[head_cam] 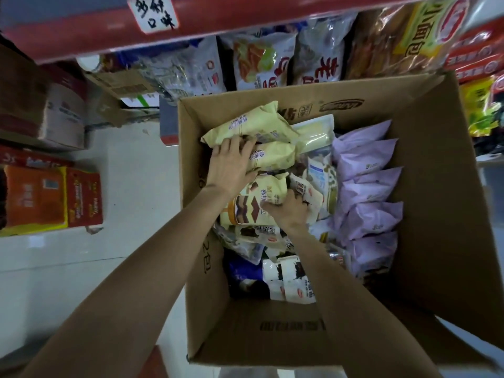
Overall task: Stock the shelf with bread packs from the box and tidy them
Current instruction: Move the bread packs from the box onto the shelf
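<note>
The left hand [231, 167] covers the near ends of two cream packs [256, 126]. The right hand [287, 211] hides the lower corner of a third. Packs beneath both hands lie in shadow, print unreadable. The shelf label [152, 13] is motion-blurred.

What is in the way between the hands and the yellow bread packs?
Nothing visible. The left hand already rests on a yellow pack, and the right hand grips another yellow pack inside the open box.

open cardboard box [425, 186] at frame centre holds pale yellow bread packs [256, 124] upper left, lilac packs [368, 186] stacked along its right.
</note>
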